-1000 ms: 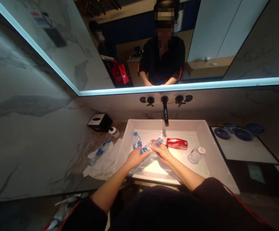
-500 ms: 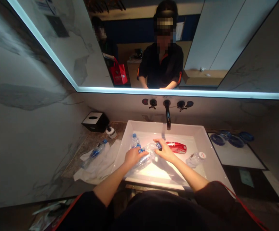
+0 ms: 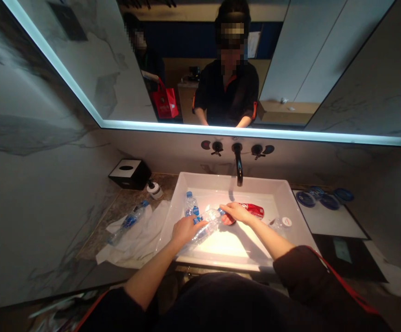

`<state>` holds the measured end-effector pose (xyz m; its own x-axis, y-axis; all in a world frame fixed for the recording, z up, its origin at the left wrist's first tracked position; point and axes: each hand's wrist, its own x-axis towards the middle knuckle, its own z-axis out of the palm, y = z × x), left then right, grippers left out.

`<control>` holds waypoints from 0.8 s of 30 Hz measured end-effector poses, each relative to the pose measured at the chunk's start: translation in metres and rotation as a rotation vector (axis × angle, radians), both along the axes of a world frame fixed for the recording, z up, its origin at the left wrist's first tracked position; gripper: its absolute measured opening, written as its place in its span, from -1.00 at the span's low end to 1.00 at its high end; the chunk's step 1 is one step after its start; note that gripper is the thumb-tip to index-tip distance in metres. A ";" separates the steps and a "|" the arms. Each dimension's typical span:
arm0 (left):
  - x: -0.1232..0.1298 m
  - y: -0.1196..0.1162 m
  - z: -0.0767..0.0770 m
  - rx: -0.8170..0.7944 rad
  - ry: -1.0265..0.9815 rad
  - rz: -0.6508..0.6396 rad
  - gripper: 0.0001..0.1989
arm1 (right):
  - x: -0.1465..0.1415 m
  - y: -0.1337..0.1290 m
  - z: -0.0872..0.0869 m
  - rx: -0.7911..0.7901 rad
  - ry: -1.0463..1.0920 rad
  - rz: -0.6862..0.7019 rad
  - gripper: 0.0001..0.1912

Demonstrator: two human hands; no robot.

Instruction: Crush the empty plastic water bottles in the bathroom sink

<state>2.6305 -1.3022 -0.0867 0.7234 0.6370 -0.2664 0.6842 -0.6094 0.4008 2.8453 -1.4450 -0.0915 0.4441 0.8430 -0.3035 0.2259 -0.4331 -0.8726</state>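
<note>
In the white basin [image 3: 228, 177], the left hand [image 3: 186, 232] curls its fingers closed round a clear water bottle [image 3: 207, 226], while the right hand [image 3: 233, 213] lies extended across its blue-capped neck, grip unclear, a firmer hold seemingly called for.

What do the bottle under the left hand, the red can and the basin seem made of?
The crumpled bottle looks like thin clear plastic, glossy and creased. The flattened red can is probably painted aluminium, judging by its sheen. The basin looks like glazed white ceramic, smooth and shiny.
</note>
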 end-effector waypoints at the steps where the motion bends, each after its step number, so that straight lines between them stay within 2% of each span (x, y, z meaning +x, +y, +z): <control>1: 0.001 0.003 -0.002 -0.036 0.005 0.045 -0.34 | 0.009 0.003 0.001 -0.035 -0.085 -0.001 -0.51; 4: 0.002 0.020 -0.009 -0.105 0.037 0.205 -0.30 | 0.036 0.001 0.012 -0.130 -0.402 -0.061 -0.70; 6: 0.000 0.031 -0.015 -0.108 0.057 0.241 -0.37 | 0.050 -0.011 0.027 -0.188 -0.538 -0.064 -0.76; 9: -0.007 0.036 -0.020 -0.040 0.070 0.195 -0.50 | 0.064 -0.046 0.053 -0.321 -0.716 0.074 -0.72; 11: -0.009 0.030 -0.018 0.085 0.051 0.168 -0.45 | 0.069 -0.077 0.066 -0.476 -0.882 0.192 -0.63; 14: 0.000 0.005 -0.007 0.302 -0.093 0.076 -0.36 | 0.072 -0.121 0.074 -0.669 -1.018 0.285 -0.63; 15: 0.008 -0.008 -0.003 0.322 -0.158 0.005 -0.39 | 0.070 -0.131 0.075 -0.691 -1.025 0.280 -0.66; 17: 0.029 -0.039 0.008 0.236 -0.278 -0.195 -0.47 | 0.065 -0.141 0.081 -0.689 -1.037 0.227 -0.69; 19: 0.056 -0.075 0.018 0.099 -0.383 -0.412 -0.43 | 0.060 -0.139 0.093 -0.621 -1.035 0.136 -0.70; 21: 0.080 -0.106 0.027 0.069 -0.469 -0.539 -0.21 | 0.056 -0.131 0.107 -0.477 -0.916 0.058 -0.72; 22: 0.090 -0.116 0.031 0.084 -0.484 -0.547 -0.13 | 0.054 -0.126 0.111 -0.394 -0.813 0.015 -0.74; 24: 0.102 -0.127 0.038 0.098 -0.446 -0.496 -0.14 | 0.052 -0.118 0.109 -0.264 -0.619 -0.085 -0.77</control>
